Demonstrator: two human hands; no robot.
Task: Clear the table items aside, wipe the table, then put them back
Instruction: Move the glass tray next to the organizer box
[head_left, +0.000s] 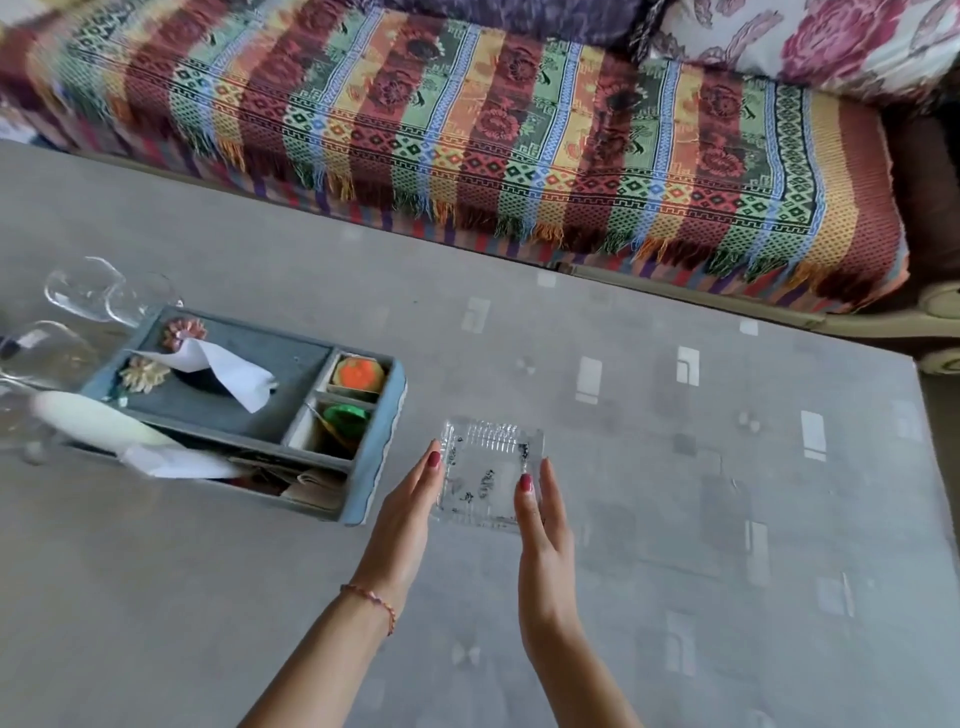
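Head view: the left hand and right hand, fingers straight and spread apart, flank a clear glass ashtray on the grey table, touching its sides. A blue tissue organiser sits just left of the left hand. No readable writing.
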